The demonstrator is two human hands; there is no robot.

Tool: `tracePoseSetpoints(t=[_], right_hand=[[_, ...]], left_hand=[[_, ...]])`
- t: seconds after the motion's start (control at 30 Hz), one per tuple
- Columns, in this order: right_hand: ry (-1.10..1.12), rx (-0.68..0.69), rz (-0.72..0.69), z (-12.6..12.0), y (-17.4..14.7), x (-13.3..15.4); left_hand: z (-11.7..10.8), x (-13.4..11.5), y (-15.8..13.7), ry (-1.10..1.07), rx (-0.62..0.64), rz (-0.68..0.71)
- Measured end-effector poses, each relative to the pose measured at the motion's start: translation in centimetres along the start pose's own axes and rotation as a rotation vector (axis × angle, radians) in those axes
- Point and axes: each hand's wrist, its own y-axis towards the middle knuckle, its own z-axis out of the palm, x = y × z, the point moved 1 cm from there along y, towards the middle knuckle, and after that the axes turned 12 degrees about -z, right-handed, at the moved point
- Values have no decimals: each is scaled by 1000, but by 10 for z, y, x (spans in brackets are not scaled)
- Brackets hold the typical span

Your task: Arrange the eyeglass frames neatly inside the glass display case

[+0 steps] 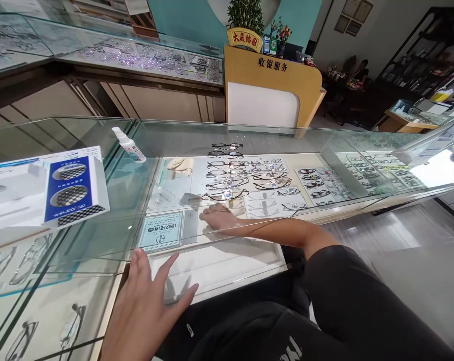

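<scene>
My right hand (219,219) reaches in under the glass top of the display case. Its fingers are bent together just in front of a row of eyeglasses (227,173); what they pinch, if anything, is hidden. Closest to them lies the front pair of dark-framed eyeglasses (229,194). My left hand (147,296), fingers spread and holding nothing, is at the case's front left edge by the pulled-out white drawer (227,265). Between the hands stands a pale blue sign (161,229) with Chinese characters.
On the glass top are a white spray bottle (129,145) and a blue-and-white box (68,188). More eyeglasses (320,185) lie to the right inside the case. Behind are a wooden cashier counter (275,75) and another glass showcase (147,60). A person (361,72) is far back.
</scene>
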Motion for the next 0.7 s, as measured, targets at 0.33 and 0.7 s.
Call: tracePoseSetpoints(t=[0.33,0.7], right_hand=[[131,253,34,-98,-184,47],[-213,-249,463,-144,-204,-130]], left_hand=[[-9,-18,1,-28,-51,-3],[-13,-25,0,-78,-8,-75]])
